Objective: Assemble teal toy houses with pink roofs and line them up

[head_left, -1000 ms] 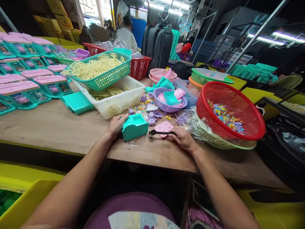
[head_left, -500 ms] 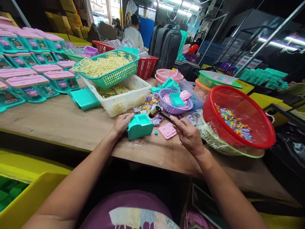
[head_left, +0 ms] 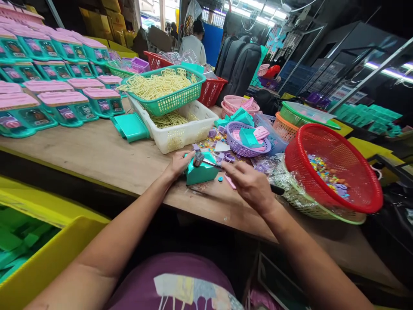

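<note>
Head view: your teal box [head_left: 202,173] sits on the bench [head_left: 106,157] near its front edge; take it as the centre of the clock. Your left hand [head_left: 179,165] comes in at nine o'clock, fingers gripping the box's left end, probably to keep it from sliding. Your right hand [head_left: 250,185], toward four o'clock, has its fingers closed round the hammer [head_left: 198,159] partway along, so the dark butt juts out past your palm; that short hold likely gives you finer control. The hammer's head is over the box's top, but you cannot tell whether they touch.

Just beside the box, between three and four o'clock, lies a blue disc [head_left: 220,179], then a pink piece [head_left: 230,181] partly hidden by your right hand. You have the purple basket [head_left: 242,150] at two and the red basket [head_left: 292,156] at three, seemingly placed for your right hand's reach. At eleven, the teal basket [head_left: 174,103] of yellow loops [head_left: 164,84] rests tilted on the white tub [head_left: 190,133], perhaps stacked to save room. Lidded boxes [head_left: 66,101] stand at ten, well apart, apparently out of your way.
</note>
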{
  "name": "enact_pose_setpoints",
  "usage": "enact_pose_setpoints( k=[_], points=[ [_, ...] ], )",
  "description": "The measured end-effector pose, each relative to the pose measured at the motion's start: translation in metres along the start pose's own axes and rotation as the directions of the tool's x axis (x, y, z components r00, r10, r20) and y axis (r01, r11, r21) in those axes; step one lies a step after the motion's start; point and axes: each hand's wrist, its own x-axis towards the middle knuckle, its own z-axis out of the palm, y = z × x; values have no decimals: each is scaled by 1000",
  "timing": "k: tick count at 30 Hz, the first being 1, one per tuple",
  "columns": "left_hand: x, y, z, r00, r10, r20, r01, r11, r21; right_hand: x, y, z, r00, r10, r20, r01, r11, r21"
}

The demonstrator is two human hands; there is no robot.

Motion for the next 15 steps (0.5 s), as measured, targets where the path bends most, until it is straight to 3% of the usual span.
enact_pose_setpoints(
  k=[3, 8, 15],
  points=[
    [-1, 4, 1, 1000, 14, -8, -14, 1000, 7, 4, -5, -1, 996, -77, 45, 79, 996, -46],
    [-4, 7, 1, 1000, 27, 4, -27, 1000, 11, 9, -12, 1, 998, -65, 23, 67, 992, -103],
    [-1, -2, -2, 999, 20, 42, -21, 999, 33, 5, -16, 10, 995, -63, 71, 65, 997, -34]
  ],
)
